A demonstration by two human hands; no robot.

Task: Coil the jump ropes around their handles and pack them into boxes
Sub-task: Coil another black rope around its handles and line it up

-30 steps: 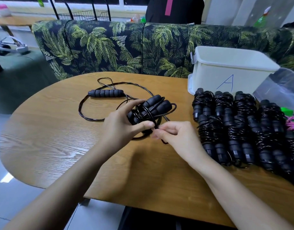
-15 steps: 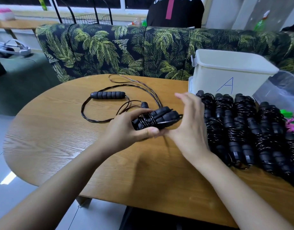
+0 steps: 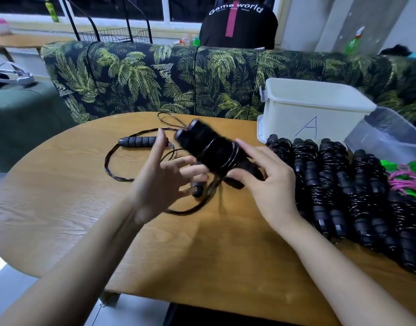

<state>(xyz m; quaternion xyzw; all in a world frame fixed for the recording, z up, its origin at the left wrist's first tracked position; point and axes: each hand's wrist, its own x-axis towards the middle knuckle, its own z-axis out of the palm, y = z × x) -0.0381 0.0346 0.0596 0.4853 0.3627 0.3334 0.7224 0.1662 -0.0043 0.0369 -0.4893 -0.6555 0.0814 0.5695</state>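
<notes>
1. Head view, grips: the right grip (image 3: 270, 184) holds the coiled jump rope (image 3: 214, 149) by its near end, fingers over the top and thumb beneath. The left grip (image 3: 160, 182) is wide, fingers spread and blurred. I cannot tell whether its fingertips touch the bundle.
2. Head view, the key relation: the bundle is lifted above the desk (image 3: 61, 196). Its long axis slants from far-left down to near-right. The white box (image 3: 315, 109) marked "A" lies to the right and beyond, nearer the right grip. The row of coiled ropes (image 3: 343, 184) sits between them, just beside that hand.
3. Head view, what is left: a loose jump rope (image 3: 137, 141) sprawls on the desk under and beyond the left grip, so I judge that hand the better placed for it.
4. Head view, materials: the handles are ribbed black foam cylinders and the cord is thin, glossy and springy. The box is smooth, hard plastic and the desk is wood-grained.
</notes>
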